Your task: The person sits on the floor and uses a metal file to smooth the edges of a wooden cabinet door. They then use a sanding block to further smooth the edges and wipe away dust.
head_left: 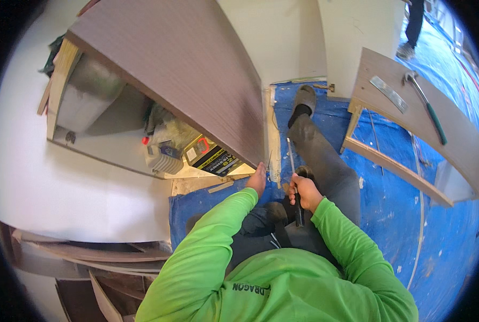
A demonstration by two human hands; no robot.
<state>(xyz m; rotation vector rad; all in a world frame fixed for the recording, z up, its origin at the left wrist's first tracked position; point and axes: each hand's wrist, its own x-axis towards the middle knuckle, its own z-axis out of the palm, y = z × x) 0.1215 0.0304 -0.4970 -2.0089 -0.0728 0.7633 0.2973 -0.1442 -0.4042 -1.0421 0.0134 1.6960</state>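
In my right hand is a long thin tool that looks like a screwdriver. Its pale metal shaft points away from me, and the black handle runs down through my closed fingers. My left hand grips the lower corner of a large brown wood-grain panel. The fingers there are partly hidden by the panel's edge. This panel forms one side of a cabinet-like box, whose open side shows at the left. Inside lie a black and yellow can and a pale plastic container with a red cap near it.
To the right stands a wooden workbench-like board bearing a hammer and a flat metal plate. Blue sheeting covers the floor. Wooden pieces are stacked at lower left. Another person's leg shows at far right.
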